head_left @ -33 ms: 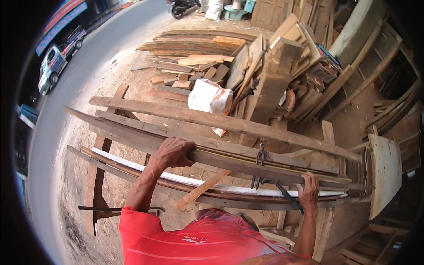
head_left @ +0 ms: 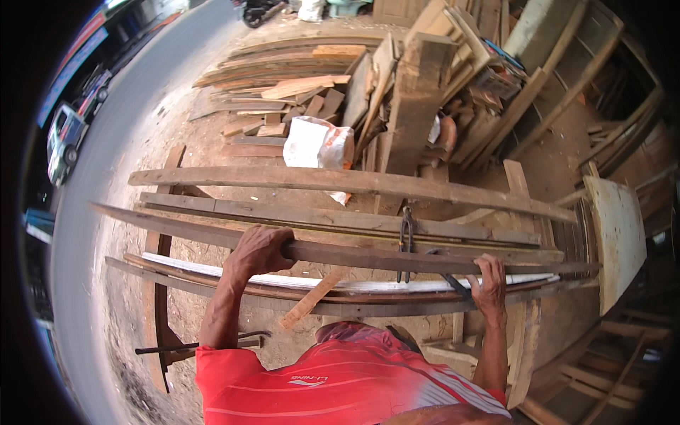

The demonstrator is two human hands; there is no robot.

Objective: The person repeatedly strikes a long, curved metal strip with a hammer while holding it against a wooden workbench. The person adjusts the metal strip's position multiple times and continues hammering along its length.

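Note:
Across the middle, a long dark wooden plank [head_left: 382,256] runs sideways. My left hand [head_left: 261,250] is closed over it left of centre, its fingers curled round the edge. Farther right, my right hand [head_left: 489,282] has its fingers hooked over the same plank. Between the hands, a pair of metal pincers [head_left: 405,239] lies across the plank. Close to my right hand a dark bar-like tool [head_left: 457,285] is partly hidden. Nearer me lie a white-faced strip [head_left: 365,286] and a short wooden piece [head_left: 313,297] set slantwise. Beyond the plank are more long boards [head_left: 340,216].
The boards rest on wooden supports [head_left: 157,297] at both ends. A thin dark metal bar [head_left: 170,349] lies at the lower left. Behind are a white sack [head_left: 319,145], a thick post [head_left: 418,106] and piled scrap wood [head_left: 283,78]. A road [head_left: 134,106] with a parked-looking truck [head_left: 65,142] runs left.
The view has shifted a little. The plank in my hands has come toward me, widening the gap to the boards behind it. Both hands keep their grip.

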